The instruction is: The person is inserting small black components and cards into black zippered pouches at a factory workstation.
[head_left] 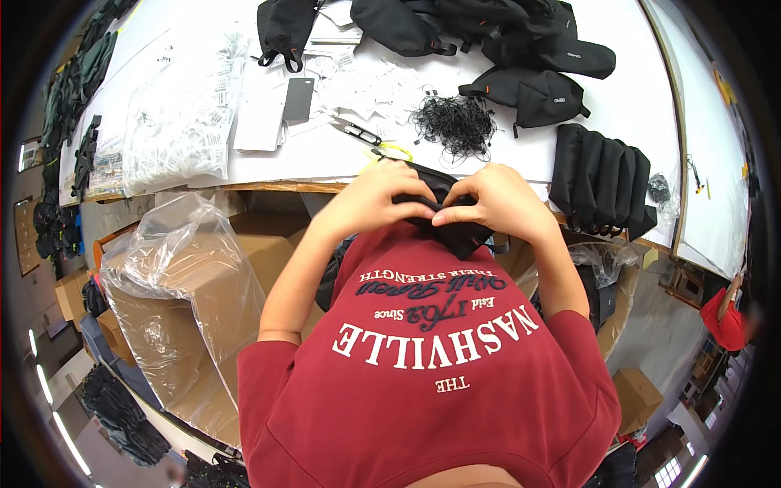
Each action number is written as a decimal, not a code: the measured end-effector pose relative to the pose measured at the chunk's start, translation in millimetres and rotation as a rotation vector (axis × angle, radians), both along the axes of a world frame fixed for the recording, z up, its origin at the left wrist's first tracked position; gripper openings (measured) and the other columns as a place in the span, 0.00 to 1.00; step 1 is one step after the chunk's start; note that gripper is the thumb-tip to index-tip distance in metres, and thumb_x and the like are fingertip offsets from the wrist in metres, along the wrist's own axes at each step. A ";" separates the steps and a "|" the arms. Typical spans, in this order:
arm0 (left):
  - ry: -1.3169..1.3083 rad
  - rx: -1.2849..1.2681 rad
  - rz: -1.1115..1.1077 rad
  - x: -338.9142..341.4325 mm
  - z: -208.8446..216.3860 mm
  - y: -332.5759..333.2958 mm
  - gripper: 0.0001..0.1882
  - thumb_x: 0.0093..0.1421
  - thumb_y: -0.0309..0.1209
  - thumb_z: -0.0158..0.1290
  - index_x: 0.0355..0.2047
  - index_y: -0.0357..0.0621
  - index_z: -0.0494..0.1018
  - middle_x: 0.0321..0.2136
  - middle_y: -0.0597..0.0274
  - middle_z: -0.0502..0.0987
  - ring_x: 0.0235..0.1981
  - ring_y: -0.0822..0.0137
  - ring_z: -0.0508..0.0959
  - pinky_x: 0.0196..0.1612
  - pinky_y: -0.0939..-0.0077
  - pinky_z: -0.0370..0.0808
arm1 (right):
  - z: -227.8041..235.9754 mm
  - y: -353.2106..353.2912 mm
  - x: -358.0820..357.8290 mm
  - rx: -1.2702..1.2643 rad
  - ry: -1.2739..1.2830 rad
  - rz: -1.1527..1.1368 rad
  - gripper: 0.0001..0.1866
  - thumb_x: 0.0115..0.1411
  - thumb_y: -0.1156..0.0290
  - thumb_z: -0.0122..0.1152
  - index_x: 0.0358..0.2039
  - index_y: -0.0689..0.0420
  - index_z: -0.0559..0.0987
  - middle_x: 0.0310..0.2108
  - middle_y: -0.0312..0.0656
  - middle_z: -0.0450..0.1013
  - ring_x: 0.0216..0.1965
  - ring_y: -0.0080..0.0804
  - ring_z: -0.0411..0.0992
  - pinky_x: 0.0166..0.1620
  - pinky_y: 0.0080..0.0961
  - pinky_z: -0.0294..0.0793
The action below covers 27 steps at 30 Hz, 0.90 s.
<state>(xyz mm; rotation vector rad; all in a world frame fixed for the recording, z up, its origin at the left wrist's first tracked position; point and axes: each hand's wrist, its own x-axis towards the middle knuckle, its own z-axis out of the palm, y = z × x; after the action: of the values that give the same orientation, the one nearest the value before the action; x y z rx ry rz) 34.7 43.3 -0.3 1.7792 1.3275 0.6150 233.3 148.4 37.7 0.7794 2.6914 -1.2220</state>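
At the table's near edge, close to my body, I hold a black fabric bag [465,236]. The fingers of my left hand [376,197] are closed on its left part. My right hand [498,202] pinches its upper edge, thumb against fingers, and the two thumbs nearly meet. Part of the bag is covered by my hands. Just beyond my left hand lie thread snips [358,130] with a yellow cord [397,151]. Past my right hand is a tangled pile of thin black strings [454,126].
Black bags [547,96] are heaped at the far side; several more stand in a row [600,179] at the right. A clear plastic bag of white tags [183,122], loose tags and a dark card [298,99] cover the left. Plastic-lined cartons [183,301] stand below. Another person's red sleeve [721,319] shows far right.
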 end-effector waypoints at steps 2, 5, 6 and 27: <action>-0.318 -0.164 0.248 -11.5 -12.5 19.2 0.11 0.55 0.34 0.57 0.34 0.40 0.77 0.33 0.58 0.79 0.37 0.63 0.75 0.43 0.71 0.70 | 2.0 1.3 4.0 -0.033 0.023 0.040 0.20 0.45 0.52 0.69 0.20 0.59 0.81 0.12 0.43 0.69 0.14 0.41 0.65 0.22 0.28 0.63; 0.230 0.344 0.621 -46.4 -72.3 63.2 0.14 0.54 0.36 0.58 0.41 0.48 0.75 0.40 0.59 0.74 0.42 0.55 0.72 0.48 0.64 0.68 | -3.4 -3.1 7.9 -0.021 0.037 0.032 0.17 0.46 0.56 0.69 0.19 0.59 0.80 0.12 0.43 0.68 0.13 0.39 0.64 0.22 0.27 0.62; 0.231 0.349 0.622 -54.7 -86.3 71.6 0.14 0.54 0.36 0.58 0.41 0.48 0.75 0.40 0.59 0.74 0.42 0.55 0.72 0.48 0.64 0.68 | -4.3 -2.8 8.5 -0.015 0.031 0.039 0.17 0.46 0.57 0.69 0.18 0.59 0.80 0.11 0.42 0.68 0.13 0.39 0.64 0.22 0.26 0.63; -0.637 0.415 0.124 9.3 88.2 40.4 0.10 0.57 0.31 0.53 0.36 0.41 0.78 0.41 0.58 0.76 0.45 0.61 0.74 0.50 0.67 0.67 | -19.2 14.4 1.7 0.498 0.230 0.015 0.13 0.47 0.57 0.65 0.20 0.54 0.79 0.17 0.39 0.73 0.22 0.39 0.72 0.29 0.30 0.70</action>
<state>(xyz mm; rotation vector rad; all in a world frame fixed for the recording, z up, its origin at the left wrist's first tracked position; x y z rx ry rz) 44.0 83.7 87.9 1.6032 0.9045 1.4697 235.0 162.8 18.5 0.6942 3.2397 -0.6692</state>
